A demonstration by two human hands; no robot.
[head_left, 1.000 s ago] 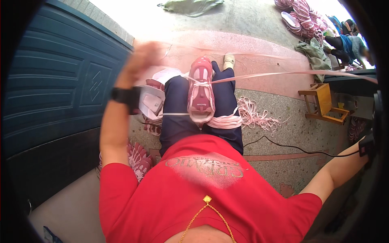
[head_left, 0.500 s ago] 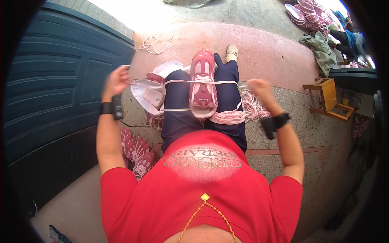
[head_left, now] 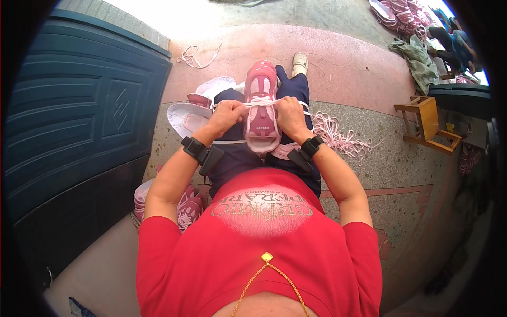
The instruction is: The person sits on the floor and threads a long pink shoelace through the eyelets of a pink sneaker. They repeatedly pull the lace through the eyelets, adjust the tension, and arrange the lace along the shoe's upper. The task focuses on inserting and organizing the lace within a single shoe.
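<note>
A pink shoe upper [head_left: 260, 119] lies lengthwise between my thighs, its toe pointing away from me. A pale shoelace [head_left: 260, 101] crosses its front. On the left of the upper, my left hand [head_left: 228, 117] is closed, pinching one side of the lace. My right hand [head_left: 290, 117] closes on the other side of the lace, right against the upper's edge. A flat bundle of pink laces [head_left: 282, 151] rests on my right thigh, partly behind my right wrist. White-lined shoe uppers [head_left: 189, 119] lie beside my left leg.
A loose heap of pale laces [head_left: 340, 136] lies on the floor at my right. Another lace [head_left: 198, 57] lies farther ahead. Several pink uppers [head_left: 187, 208] are stacked at my left hip. A blue door [head_left: 79, 100] stands left, a small wooden stool [head_left: 426, 124] right.
Both hands have come inward from wide apart to the sides of the shoe upper. The lace, stretched out sideways before, is now held close across the upper.
</note>
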